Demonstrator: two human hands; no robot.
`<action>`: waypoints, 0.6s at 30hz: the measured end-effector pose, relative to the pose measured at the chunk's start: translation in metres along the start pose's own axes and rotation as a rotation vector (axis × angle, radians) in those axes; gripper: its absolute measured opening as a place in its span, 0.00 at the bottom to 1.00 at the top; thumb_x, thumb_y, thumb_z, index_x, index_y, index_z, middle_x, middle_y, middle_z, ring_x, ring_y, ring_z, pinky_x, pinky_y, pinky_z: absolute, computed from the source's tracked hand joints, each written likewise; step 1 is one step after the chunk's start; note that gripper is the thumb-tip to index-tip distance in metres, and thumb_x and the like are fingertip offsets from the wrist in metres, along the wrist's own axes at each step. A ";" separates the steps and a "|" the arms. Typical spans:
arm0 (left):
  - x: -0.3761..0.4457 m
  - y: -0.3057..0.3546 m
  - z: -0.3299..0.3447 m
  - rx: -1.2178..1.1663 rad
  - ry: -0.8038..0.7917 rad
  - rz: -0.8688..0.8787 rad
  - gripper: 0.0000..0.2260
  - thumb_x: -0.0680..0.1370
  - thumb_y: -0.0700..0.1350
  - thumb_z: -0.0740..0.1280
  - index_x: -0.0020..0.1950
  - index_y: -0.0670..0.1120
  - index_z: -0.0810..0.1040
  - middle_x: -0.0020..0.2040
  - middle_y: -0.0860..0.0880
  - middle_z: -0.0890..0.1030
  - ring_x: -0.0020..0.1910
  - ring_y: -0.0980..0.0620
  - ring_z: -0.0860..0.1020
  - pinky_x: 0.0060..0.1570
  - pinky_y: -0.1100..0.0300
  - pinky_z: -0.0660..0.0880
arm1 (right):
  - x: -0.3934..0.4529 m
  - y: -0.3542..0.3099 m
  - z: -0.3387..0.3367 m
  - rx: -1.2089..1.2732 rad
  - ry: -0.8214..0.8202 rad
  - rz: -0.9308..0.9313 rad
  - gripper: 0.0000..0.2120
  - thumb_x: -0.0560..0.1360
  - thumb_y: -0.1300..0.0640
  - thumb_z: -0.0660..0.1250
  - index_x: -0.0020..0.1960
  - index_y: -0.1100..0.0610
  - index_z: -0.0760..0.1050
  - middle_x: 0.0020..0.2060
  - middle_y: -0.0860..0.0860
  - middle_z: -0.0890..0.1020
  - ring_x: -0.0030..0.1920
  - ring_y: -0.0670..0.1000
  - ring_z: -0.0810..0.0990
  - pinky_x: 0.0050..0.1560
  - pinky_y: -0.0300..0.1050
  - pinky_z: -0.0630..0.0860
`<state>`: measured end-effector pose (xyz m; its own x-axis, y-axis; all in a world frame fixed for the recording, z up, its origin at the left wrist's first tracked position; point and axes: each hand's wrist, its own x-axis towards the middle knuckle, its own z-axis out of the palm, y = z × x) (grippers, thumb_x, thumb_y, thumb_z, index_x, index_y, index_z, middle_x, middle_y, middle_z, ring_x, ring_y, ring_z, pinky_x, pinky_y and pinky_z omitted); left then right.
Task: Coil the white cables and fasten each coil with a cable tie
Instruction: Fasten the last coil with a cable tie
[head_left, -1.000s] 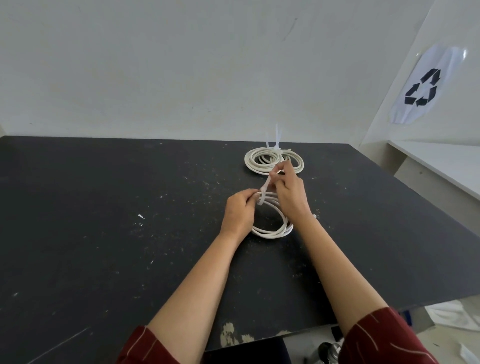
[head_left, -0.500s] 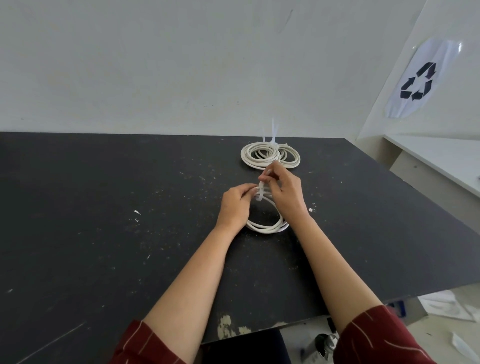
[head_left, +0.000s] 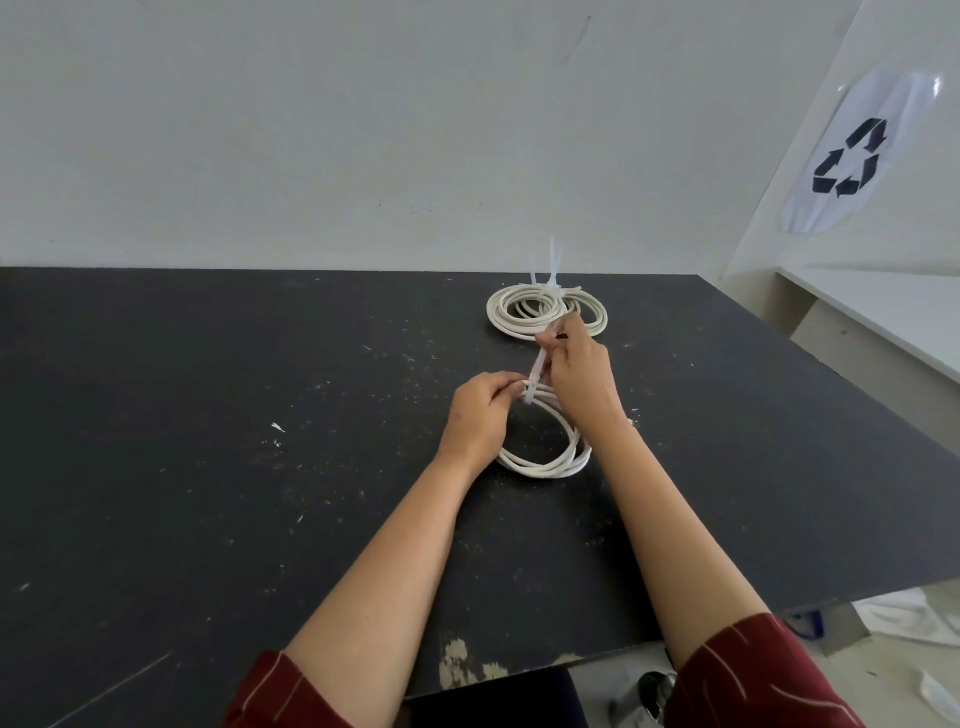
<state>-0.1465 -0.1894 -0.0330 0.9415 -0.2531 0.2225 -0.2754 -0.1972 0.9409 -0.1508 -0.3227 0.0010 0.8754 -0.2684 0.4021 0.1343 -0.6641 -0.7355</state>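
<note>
Bare black table (head_left: 208, 415) left of both hands; tied coils (head_left: 545, 312) (two) just beyond.

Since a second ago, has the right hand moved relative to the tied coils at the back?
Yes. The right hand has drawn the cable tie away from the person, toward the tied coils, while those stayed put.
</note>
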 end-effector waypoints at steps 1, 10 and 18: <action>0.000 0.000 0.000 0.001 0.003 -0.005 0.10 0.80 0.44 0.62 0.55 0.46 0.82 0.41 0.53 0.78 0.49 0.40 0.79 0.44 0.56 0.72 | -0.002 0.000 -0.003 0.080 -0.026 0.044 0.03 0.81 0.58 0.61 0.50 0.57 0.71 0.36 0.51 0.82 0.32 0.44 0.81 0.35 0.39 0.77; 0.006 -0.009 0.001 -0.055 0.036 -0.016 0.09 0.80 0.45 0.63 0.55 0.48 0.82 0.42 0.53 0.78 0.36 0.58 0.73 0.43 0.57 0.71 | -0.015 0.003 -0.004 0.153 -0.011 -0.155 0.05 0.72 0.67 0.72 0.41 0.58 0.79 0.37 0.46 0.84 0.41 0.42 0.82 0.45 0.34 0.78; 0.002 -0.004 0.000 -0.084 0.009 -0.023 0.10 0.81 0.45 0.61 0.56 0.50 0.81 0.38 0.54 0.73 0.37 0.47 0.74 0.49 0.43 0.74 | -0.008 0.002 0.000 -0.061 -0.018 -0.276 0.07 0.75 0.72 0.58 0.43 0.63 0.71 0.39 0.50 0.81 0.47 0.41 0.84 0.43 0.50 0.80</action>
<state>-0.1432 -0.1889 -0.0364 0.9491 -0.2410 0.2026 -0.2369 -0.1229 0.9637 -0.1578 -0.3217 -0.0035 0.8174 -0.0594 0.5730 0.3411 -0.7516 -0.5646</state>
